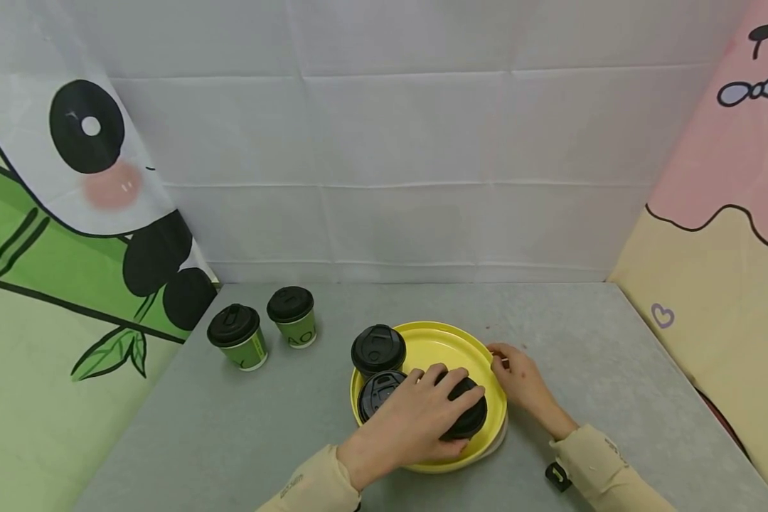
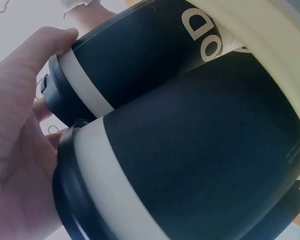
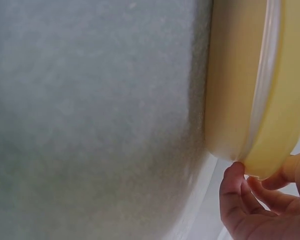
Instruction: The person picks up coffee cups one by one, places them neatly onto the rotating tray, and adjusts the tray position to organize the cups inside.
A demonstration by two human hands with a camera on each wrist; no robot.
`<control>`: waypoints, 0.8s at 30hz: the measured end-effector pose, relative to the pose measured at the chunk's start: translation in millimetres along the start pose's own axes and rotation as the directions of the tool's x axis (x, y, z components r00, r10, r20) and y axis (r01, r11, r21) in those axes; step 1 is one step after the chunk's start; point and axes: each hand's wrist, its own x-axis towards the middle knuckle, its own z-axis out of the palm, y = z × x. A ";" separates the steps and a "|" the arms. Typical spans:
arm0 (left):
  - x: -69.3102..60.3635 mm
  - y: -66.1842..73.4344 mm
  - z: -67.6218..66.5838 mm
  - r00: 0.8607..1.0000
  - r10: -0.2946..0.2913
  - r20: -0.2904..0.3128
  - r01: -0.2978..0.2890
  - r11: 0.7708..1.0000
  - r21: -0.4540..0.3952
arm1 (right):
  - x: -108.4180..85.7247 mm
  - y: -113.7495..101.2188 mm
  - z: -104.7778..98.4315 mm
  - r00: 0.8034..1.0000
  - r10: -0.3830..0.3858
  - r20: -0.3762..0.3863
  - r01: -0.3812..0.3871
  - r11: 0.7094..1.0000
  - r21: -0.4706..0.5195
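On the counter (image 1: 614, 334), a yellow tray (image 1: 464, 336) sits at lower centre. The right grip (image 1: 520, 377) pinches its rim; the left grip (image 1: 419, 412), fingers spread, clasps the rightmost cup (image 1: 470, 419) there. Three lidded cups (image 1: 378, 348) are already aboard; two green cups (image 1: 246, 351) remain off it, centre-left.

The head view is bright and mostly clear, with soft light across the table (image 1: 262, 427). The black lids (image 1: 376, 392) shine a little. In the left wrist view, the cups (image 2: 200, 150) look dark against washed-out white. The right wrist view is dim and hazy, perhaps out of focus, with shadow beside the yellow plate (image 3: 280, 120).
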 end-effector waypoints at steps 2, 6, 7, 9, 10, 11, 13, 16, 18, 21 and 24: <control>-0.4 -0.2 0.6 1.000 0.000 -0.007 0.000 1.000 -0.007 | 0.2 1.0 -0.4 1.000 0.003 0.000 -0.003 1.000 -0.005; -2.9 -2.0 -0.5 1.000 -0.028 -0.001 0.027 0.997 -0.073 | -0.6 2.2 -1.1 1.000 0.003 -0.004 -0.003 1.000 -0.017; -3.8 -3.3 -1.8 0.999 -0.047 0.011 0.048 0.993 -0.106 | -0.8 2.6 -1.3 1.000 0.002 -0.006 -0.002 1.000 -0.019; -6.2 -8.3 -5.6 0.996 -0.091 0.026 0.094 0.979 -0.182 | -1.3 2.5 -1.8 1.000 0.001 -0.010 -0.001 1.000 -0.022; -8.0 -12.0 -7.6 0.993 -0.117 0.027 0.120 0.968 -0.221 | -1.7 2.6 -2.1 1.000 0.002 -0.011 -0.002 1.000 -0.022; -10.1 -16.6 -10.0 0.989 -0.144 0.021 0.145 0.957 -0.250 | -2.1 2.5 -2.5 1.000 0.003 -0.009 -0.003 1.000 -0.022; -15.4 -28.4 -13.8 0.980 -0.194 -0.037 0.175 0.938 -0.299 | -3.4 2.5 -3.4 1.000 0.006 -0.004 -0.006 1.000 -0.020; -27.4 -51.2 -17.7 0.949 -0.259 -0.182 0.182 0.917 -0.356 | -5.7 2.4 -5.0 1.000 0.015 0.003 -0.015 1.000 -0.015; -37.6 -68.4 -19.3 0.912 -0.299 -0.280 0.189 0.914 -0.360 | -7.5 3.0 -5.7 1.000 0.020 0.000 -0.020 1.000 -0.016; -56.5 -95.7 -22.1 0.863 -0.341 -0.372 0.225 0.920 -0.320 | -10.6 4.0 -6.1 1.000 0.027 0.003 -0.027 0.999 -0.017; -79.6 -122.9 -20.6 0.829 -0.372 -0.418 0.291 0.924 -0.246 | -13.9 4.3 -6.1 1.000 0.025 0.009 -0.025 1.000 -0.010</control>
